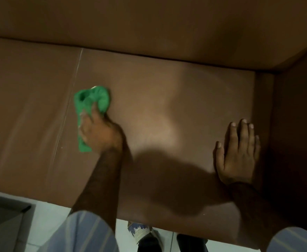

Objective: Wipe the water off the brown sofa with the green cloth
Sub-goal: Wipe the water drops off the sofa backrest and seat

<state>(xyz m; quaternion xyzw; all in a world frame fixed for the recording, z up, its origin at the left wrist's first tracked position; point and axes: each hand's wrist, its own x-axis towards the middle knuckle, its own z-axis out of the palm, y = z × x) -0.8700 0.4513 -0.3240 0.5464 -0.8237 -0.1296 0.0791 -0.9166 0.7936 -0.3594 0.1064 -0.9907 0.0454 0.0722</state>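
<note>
Sofa [167, 106]: one, brown. Green cloth [92, 100]: one, bunched on seat beside cushion seam [67, 110], clutched by left hand [98, 133]. Right hand [238, 151]: flat, fingers spread, pressing seat near armrest.

Smooth, faintly glossy leather-like brown sofa [167, 106]; soft, crumpled green cloth [92, 100].

Left hand [99, 132]: gripping bunched green cloth [90, 106], pressed to brown sofa [167, 99] seat beside cushion seam. Right hand [237, 153]: flat, fingers spread, on seat well apart, near armrest.
</note>
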